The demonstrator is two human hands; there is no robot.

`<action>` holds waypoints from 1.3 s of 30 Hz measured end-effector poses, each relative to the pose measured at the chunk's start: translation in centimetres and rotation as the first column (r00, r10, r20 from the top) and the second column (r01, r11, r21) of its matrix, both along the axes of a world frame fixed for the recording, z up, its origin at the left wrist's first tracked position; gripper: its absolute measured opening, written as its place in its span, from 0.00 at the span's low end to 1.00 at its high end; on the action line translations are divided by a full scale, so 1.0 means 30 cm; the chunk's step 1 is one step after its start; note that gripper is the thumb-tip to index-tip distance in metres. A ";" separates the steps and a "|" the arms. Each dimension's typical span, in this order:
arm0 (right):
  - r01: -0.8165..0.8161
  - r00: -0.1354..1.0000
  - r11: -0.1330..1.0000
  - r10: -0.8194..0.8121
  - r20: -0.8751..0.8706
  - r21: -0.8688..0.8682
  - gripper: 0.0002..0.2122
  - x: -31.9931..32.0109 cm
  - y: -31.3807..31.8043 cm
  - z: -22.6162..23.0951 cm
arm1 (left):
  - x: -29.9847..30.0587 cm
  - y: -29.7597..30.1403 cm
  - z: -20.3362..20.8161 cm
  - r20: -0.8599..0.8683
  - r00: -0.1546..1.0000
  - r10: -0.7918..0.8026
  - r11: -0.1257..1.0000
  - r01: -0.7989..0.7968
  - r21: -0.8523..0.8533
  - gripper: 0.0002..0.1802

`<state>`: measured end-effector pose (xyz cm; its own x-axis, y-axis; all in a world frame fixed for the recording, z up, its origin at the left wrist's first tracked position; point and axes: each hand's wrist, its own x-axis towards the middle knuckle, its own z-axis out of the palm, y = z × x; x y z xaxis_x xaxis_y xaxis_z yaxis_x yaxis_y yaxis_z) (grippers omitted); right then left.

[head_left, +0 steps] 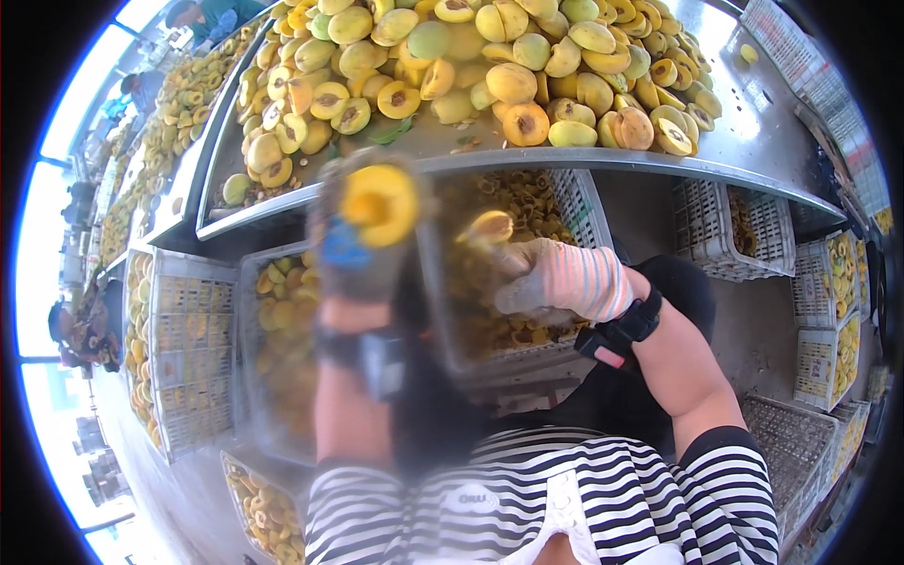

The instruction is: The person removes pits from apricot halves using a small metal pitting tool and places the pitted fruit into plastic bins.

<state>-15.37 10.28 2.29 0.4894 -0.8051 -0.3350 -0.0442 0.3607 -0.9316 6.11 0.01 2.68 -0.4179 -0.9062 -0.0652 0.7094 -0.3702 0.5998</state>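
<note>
My left hand [363, 259], gloved and smeared by motion, holds a yellow peach half [379, 205] with its cut face and hollow centre up. A blue patch shows on the glove below the fruit. My right hand [565, 280], in a glove with pink, orange and grey stripes, is closed over the crate below the table edge. Just beyond its fingertips is a small orange-brown fruit piece [490, 228], partly blurred. What the right fingers grip is hidden. Beneath that hand, a crate [586, 209] holds many brownish pits or scraps.
A metal table [753, 132] bears a heap of whole and halved peaches [508, 83]. Crates of peaches [196, 348] stand at left, and more stacked crates [817, 282] at right. An empty-looking grey crate [786, 443] sits lower right. Other people [193, 17] are at far left.
</note>
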 end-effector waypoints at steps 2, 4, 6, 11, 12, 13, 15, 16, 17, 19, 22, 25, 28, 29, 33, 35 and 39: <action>0.022 0.995 0.972 -0.044 -0.089 -0.236 0.10 -0.060 0.014 -0.094 | 0.062 0.128 0.096 0.700 0.457 0.549 0.725 0.156 -0.671 0.21; -0.273 0.756 0.845 -0.107 -0.646 -0.460 0.14 -0.047 0.018 -0.086 | 0.284 0.125 0.132 0.711 0.324 0.624 0.768 -0.087 -0.635 0.21; -0.217 0.660 0.934 -0.073 -0.747 -0.283 0.18 -0.019 0.010 -0.014 | 0.603 0.032 0.049 0.598 0.004 0.802 0.591 0.149 -0.793 0.22; -0.252 0.487 0.946 -0.056 -0.871 -0.202 0.15 -0.106 0.030 -0.072 | 0.063 -0.053 0.117 0.732 0.603 0.318 0.886 0.086 -0.456 0.23; -0.203 0.570 0.936 -0.125 -0.812 -0.287 0.14 -0.110 0.040 -0.075 | -0.052 -0.073 0.120 0.756 0.541 0.368 0.826 0.184 -0.533 0.25; -0.157 0.650 0.915 -0.187 -0.736 -0.371 0.13 -0.105 0.043 -0.070 | -0.085 -0.172 0.030 0.642 0.665 0.382 0.689 0.259 -0.677 0.26; -0.043 0.669 0.904 -0.290 -0.684 -0.426 0.13 -0.142 0.065 -0.077 | -0.288 -0.222 0.021 0.814 0.389 0.432 0.589 0.562 -0.581 0.28; 0.057 0.694 0.875 -0.381 -0.611 -0.481 0.14 -0.142 0.074 -0.067 | -0.337 -0.254 -0.019 0.808 0.336 0.485 0.540 0.612 -0.578 0.26; 0.169 0.704 0.902 -0.393 -0.591 -0.398 0.14 -0.139 0.080 -0.036 | -0.411 -0.277 -0.063 0.797 0.298 0.525 0.488 0.661 -0.569 0.24; 0.140 0.696 0.882 -0.412 -0.588 -0.451 0.14 -0.174 0.093 -0.060 | -0.513 -0.284 -0.115 0.733 0.039 0.679 0.428 0.790 -0.438 0.26; 0.181 0.691 0.893 -0.413 -0.593 -0.411 0.15 -0.197 0.100 -0.056 | -0.566 -0.309 -0.153 0.734 -0.007 0.679 0.485 0.755 -0.442 0.27; 0.271 0.708 0.851 -0.493 -0.506 -0.450 0.16 -0.193 0.098 -0.096 | -0.562 -0.338 -0.161 0.723 0.059 0.688 0.444 0.754 -0.484 0.26; 0.436 0.751 0.824 -0.555 -0.359 -0.361 0.17 -0.179 0.087 -0.087 | -0.533 -0.269 -0.069 0.837 0.239 0.492 0.712 0.443 -0.545 0.24; 0.477 0.760 0.818 -0.568 -0.315 -0.323 0.18 -0.169 0.079 -0.077 | -0.500 -0.295 -0.082 0.772 0.555 0.309 0.801 0.286 -0.526 0.21; 0.646 0.747 0.733 -0.665 -0.023 -0.214 0.18 -0.133 0.034 -0.036 | -0.385 -0.155 0.057 0.622 0.777 -0.093 0.835 0.402 -0.377 0.20; 0.644 0.757 0.677 -0.631 0.169 -0.356 0.13 -0.067 0.008 -0.072 | -0.359 -0.061 0.025 0.374 0.926 -0.043 0.890 0.206 -0.408 0.14; 0.028 0.782 0.427 -0.573 -0.247 -0.904 0.12 -0.061 -0.042 -0.197 | -0.311 0.051 0.042 0.502 0.738 0.451 0.583 0.182 -0.792 0.14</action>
